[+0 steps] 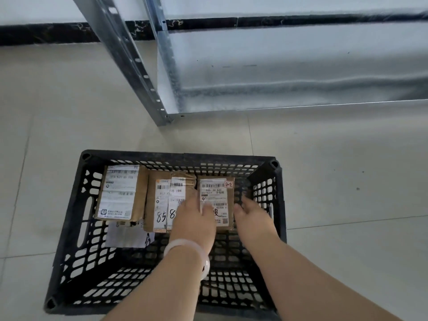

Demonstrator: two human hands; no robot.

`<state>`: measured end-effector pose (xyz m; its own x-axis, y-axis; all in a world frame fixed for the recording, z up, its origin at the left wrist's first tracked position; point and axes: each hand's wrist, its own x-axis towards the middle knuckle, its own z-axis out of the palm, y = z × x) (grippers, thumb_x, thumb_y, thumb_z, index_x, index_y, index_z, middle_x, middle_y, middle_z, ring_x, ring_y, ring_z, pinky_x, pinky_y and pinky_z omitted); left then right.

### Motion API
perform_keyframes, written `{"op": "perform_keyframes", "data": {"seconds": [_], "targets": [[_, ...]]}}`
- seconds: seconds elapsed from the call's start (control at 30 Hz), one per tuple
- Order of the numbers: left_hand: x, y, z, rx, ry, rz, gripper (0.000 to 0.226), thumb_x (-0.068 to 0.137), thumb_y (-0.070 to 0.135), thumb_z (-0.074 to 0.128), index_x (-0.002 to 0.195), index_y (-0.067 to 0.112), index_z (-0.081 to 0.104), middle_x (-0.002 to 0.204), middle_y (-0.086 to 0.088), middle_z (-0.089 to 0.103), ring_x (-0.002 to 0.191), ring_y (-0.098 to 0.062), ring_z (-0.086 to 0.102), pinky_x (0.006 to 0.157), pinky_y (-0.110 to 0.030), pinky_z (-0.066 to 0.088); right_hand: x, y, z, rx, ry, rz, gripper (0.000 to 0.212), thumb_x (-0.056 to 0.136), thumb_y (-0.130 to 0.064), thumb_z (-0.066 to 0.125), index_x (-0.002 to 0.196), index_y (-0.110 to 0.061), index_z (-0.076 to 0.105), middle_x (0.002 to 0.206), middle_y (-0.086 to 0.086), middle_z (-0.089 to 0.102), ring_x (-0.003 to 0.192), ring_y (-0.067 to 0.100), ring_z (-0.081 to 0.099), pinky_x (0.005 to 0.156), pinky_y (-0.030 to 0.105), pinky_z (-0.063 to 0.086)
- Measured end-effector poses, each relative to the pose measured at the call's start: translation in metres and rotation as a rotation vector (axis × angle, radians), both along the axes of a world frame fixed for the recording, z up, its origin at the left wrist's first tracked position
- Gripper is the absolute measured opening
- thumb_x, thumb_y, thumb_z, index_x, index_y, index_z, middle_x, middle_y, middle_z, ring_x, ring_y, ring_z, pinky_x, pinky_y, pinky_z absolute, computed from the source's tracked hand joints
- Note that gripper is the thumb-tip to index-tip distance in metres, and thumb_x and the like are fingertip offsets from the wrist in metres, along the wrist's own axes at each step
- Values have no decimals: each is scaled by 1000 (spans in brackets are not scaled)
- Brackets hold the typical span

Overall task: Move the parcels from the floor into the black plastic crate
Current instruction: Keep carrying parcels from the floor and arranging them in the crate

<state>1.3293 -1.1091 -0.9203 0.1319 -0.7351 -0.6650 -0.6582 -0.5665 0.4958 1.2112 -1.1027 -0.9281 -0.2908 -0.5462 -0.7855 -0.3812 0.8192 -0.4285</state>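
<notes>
1. Both hands are inside the crate [139, 155]. The left hand [194, 218] lays straight fingers on the rightmost parcel [216, 188]. The right hand [251, 218], fingers relaxed, is just beside that parcel's right edge. Neither grips anything.
2. That parcel lies flat by the crate's far wall, in a row with the other parcels [120, 193] toward the crate's left wall.
3. The step looks like settling this parcel. Next, both hands must lift clear of the crate and find another parcel; none shows on the floor [347, 181] around the crate.

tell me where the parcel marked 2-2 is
Head view: the parcel marked 2-2 lies in the black crate, rightmost of the far row, between the left hand and the right hand.
</notes>
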Motion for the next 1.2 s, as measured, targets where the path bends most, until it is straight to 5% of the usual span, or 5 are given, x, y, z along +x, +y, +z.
{"op": "perform_keyframes", "data": {"seconds": [0.13, 0.33, 0.47, 0.6, 1.2], "targets": [[2, -18, 51, 19, 37, 49, 34, 101, 34, 27, 98, 21, 58, 108, 1, 65, 90, -10, 59, 78, -26, 46, -13, -1, 51, -55, -90, -55, 40, 99, -37, 45, 138, -29, 49, 116, -8, 62, 85, 4, 51, 74, 21, 41], [-19, -36, 144, 37, 93, -25, 45, 99, 39, 28, 142, 28, 37, 140, -1, 49, 125, -25, 49, 107, -47, 37, -55, 0, 150, -174, -134, -243, 33, 99, -37, 47, 127, -24, 59, 104, -9, 63, 83, 1, 54, 66, 19, 40], [-65, -36, 218, -29, 90, -171, 32, 102, 31, 24, 116, 20, 51, 93, 4, 54, 85, -17, 52, 68, -24, 40, -93, 16, 219, -235, -121, -354, 37, 97, -40, 50, 129, -23, 58, 124, -4, 62, 109, 14, 57, 93, 29, 43], [-130, -25, 271, -85, 126, -241, 41, 96, 33, 35, 132, 19, 48, 128, -11, 56, 114, -29, 55, 99, -44, 44, -151, 47, 270, -295, -86, -509, 36, 91, -44, 53, 119, -23, 64, 118, 1, 66, 113, 24, 61, 102, 47, 47], [-556, 202, 357, -119, 284, -695, 14, 87, 17, 41, 76, 25, 42, 75, -3, 39, 73, -17, 39, 66, -31, 28, -541, 345, 379, -379, 128, -937, 33, 91, -44, 56, 100, -16, 70, 105, 11, 71, 104, 31, 66, 95, 51, 51]]}}
